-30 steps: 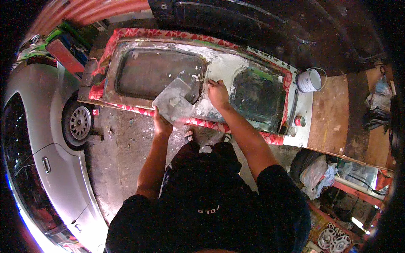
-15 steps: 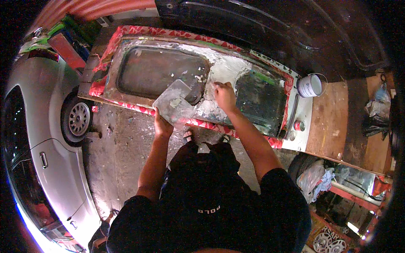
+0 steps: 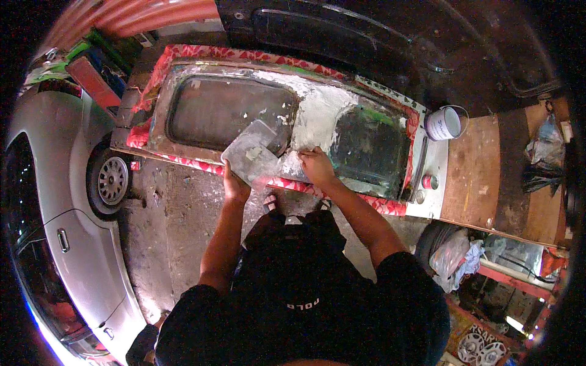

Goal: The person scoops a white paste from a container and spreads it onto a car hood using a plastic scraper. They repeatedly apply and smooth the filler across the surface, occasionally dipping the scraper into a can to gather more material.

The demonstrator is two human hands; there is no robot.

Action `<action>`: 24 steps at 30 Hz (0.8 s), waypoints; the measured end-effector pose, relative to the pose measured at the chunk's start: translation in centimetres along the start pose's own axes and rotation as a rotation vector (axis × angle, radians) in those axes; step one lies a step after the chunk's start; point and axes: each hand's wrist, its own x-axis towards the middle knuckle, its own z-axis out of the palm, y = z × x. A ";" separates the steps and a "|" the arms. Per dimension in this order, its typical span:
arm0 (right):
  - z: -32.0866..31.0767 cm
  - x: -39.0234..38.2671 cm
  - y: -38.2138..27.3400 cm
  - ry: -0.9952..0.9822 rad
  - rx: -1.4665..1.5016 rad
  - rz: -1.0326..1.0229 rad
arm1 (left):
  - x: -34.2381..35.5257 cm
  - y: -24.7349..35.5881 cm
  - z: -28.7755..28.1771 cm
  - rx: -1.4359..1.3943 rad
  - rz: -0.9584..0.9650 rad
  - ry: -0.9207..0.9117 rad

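Note:
A worn vehicle panel (image 3: 152, 131) lies on a red-patterned covering (image 3: 390, 207), with rough white filler (image 3: 317, 110) across its middle between two darker recessed sections. My left hand (image 3: 235, 183) grips a translucent plastic board (image 3: 247, 155) smeared with whitish paste, held over the panel's near edge. My right hand (image 3: 315, 165) is closed in a pinch on the lower part of the filler, just right of the board; what its fingers hold is too small to make out.
A silver car (image 3: 79, 244) stands left. On the right, a white pail (image 3: 442, 124) and small cans (image 3: 428, 181) sit beside a wooden board (image 3: 473, 165), with plastic bags (image 3: 543, 152) beyond. A dark body panel (image 3: 366, 30) rises behind. At bottom left a person's dark-clothed part (image 3: 140, 344) shows.
My right hand has moved down toward me along the filler, to near the panel's lower edge. The board in my left hand has barely moved. Another person has appeared at bottom left.

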 end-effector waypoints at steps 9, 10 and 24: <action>-2.6 4.9 2.5 0.259 0.123 0.240 | 0.7 0.4 -0.2 -0.044 -0.016 0.008; -2.4 5.8 2.7 0.277 0.089 0.217 | 0.8 0.5 -0.2 -0.042 -0.011 0.009; 0.2 0.8 0.1 -0.138 -0.043 0.017 | 0.9 0.2 -0.4 -0.027 -0.022 -0.023</action>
